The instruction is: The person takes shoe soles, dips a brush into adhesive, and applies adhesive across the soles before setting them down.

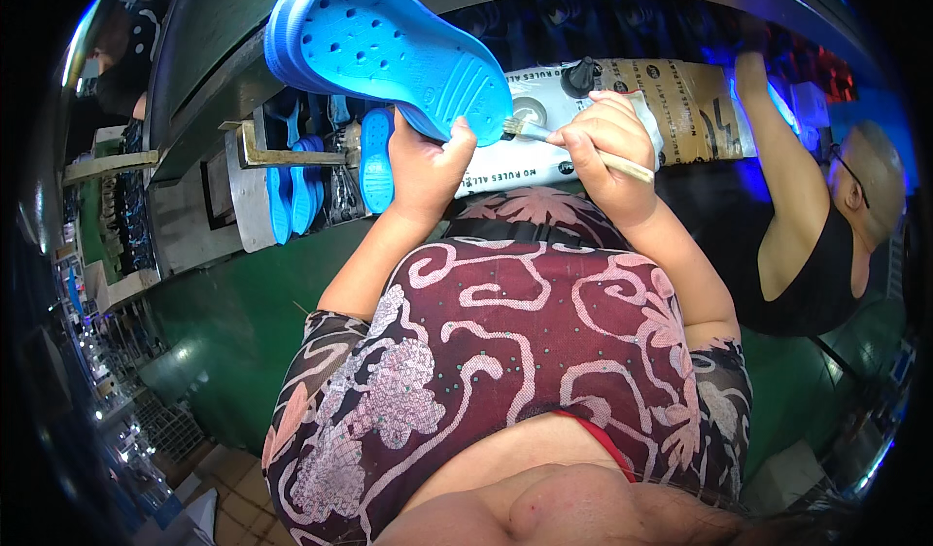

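A large bright blue foam clog (413, 65) with round holes toward its far left end is raised in front of me. My left hand (428, 169) grips its near end, thumb on top and the other fingers mostly hidden beneath. In my right hand (612, 153) is a flat brush (537, 133) with a pale handle, pinched between thumb and fingers. Its bristles meet the clog's near right edge; whether they touch or just overlap it in view, I cannot tell. Behind the brush is a round grey shape (528, 112), and a black cone-shaped piece (581, 77) stands farther back.
White printed sheeting (520, 170) and brown printed sheeting (685, 94) cover the bench ahead. More blue footwear pieces (376, 162) lie left of my left hand, by a metal bar (292, 158). At right, another person in a black sleeveless top (812, 274) reaches toward the machinery.
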Demonstrator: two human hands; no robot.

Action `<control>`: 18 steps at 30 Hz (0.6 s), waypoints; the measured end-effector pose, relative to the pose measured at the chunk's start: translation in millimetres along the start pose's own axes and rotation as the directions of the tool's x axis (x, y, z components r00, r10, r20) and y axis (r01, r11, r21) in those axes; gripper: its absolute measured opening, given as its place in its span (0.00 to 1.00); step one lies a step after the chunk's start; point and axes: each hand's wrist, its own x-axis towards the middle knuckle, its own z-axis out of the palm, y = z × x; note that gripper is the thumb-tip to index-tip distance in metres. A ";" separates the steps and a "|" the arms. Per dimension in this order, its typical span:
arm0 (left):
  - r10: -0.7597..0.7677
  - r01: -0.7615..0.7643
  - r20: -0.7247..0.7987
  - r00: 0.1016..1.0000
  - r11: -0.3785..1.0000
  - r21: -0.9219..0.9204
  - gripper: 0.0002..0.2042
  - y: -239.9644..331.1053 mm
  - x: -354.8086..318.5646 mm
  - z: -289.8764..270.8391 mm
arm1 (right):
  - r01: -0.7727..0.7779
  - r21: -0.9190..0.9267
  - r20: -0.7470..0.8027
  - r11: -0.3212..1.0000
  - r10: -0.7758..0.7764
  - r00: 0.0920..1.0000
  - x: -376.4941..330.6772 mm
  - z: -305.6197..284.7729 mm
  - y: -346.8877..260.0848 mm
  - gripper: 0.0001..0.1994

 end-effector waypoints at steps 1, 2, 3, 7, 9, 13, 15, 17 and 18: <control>0.021 -0.021 -0.002 1.000 1.000 0.009 0.21 -3.1 -0.5 -0.5 | 0.000 0.001 0.002 1.000 0.000 1.000 0.5 -1.2 -0.8 0.09; 0.041 -0.041 -0.004 0.999 0.999 0.018 0.20 -5.5 -0.7 -1.0 | -0.024 -0.009 0.010 1.000 0.024 1.000 0.6 -3.9 -2.1 0.10; 0.038 -0.038 -0.006 0.999 0.999 0.020 0.20 -7.2 -0.4 -1.5 | -0.048 -0.019 0.020 0.999 0.048 0.999 -0.1 -5.7 -2.1 0.10; 0.081 -0.081 -0.006 0.997 0.997 -0.012 0.20 -7.7 -0.9 -0.1 | -0.030 -0.019 -0.051 0.999 0.029 0.998 -6.9 -10.4 2.6 0.10; 0.082 -0.082 -0.007 0.997 0.996 -0.018 0.20 -10.3 -2.2 -1.1 | -0.044 -0.008 -0.041 0.999 0.044 0.998 -7.6 -8.5 1.6 0.09; 0.120 -0.125 0.075 0.990 0.991 0.052 0.18 -20.0 -4.5 -4.2 | 0.031 0.067 0.018 0.997 -0.033 0.999 -5.6 -0.4 -1.9 0.07; 0.137 -0.140 0.076 0.988 0.989 0.040 0.18 -20.6 -3.4 -3.8 | 0.037 0.019 0.056 0.999 -0.038 0.998 -7.0 4.7 -1.5 0.07; 0.184 -0.185 0.069 0.981 0.983 0.006 0.18 -20.1 -3.4 -4.4 | 0.050 0.018 0.056 0.999 -0.050 0.997 -6.1 3.3 -3.6 0.07; 0.181 -0.182 0.066 0.981 0.983 0.007 0.18 -19.8 -2.9 -4.9 | 0.060 0.012 0.051 0.998 -0.061 0.997 -5.8 1.7 -4.4 0.07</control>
